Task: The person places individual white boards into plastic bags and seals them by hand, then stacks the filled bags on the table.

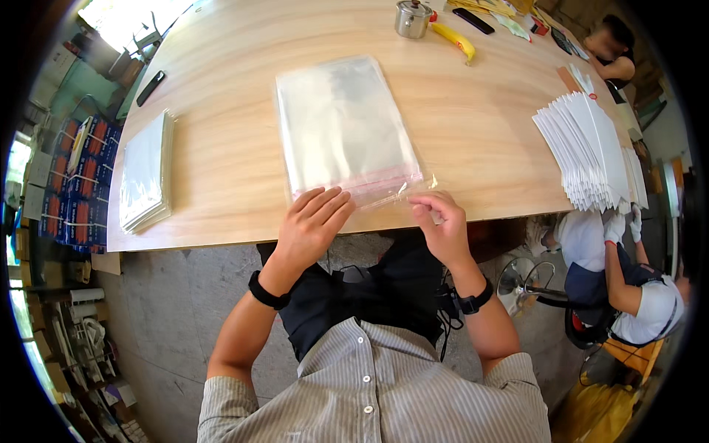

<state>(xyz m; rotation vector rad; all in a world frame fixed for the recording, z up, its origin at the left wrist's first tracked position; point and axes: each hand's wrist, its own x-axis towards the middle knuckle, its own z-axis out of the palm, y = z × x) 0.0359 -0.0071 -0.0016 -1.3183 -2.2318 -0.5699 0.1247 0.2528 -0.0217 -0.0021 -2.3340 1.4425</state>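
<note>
In front of me lies a stack of clear plastic bags [343, 122], with a pinkish strip across the end nearest me. My left hand [317, 221] lies over the near left edge of the stack, palm down, with its fingers stretched out. At the near right corner, my right hand [443, 221] has its fingers bent and its thumb close to the index finger. The thin film of the top bag's edge is at those fingertips and looks slightly lifted. How firmly they pinch it is hard to see.
Another pile of clear-wrapped sheets [146, 173] lies at the left. A fanned stack of white folded cards [583, 151] stands at the right. Farther back are a metal pot [412, 20], a banana [456, 42] and a black phone [473, 21]. A gloved person [628, 288] works at right.
</note>
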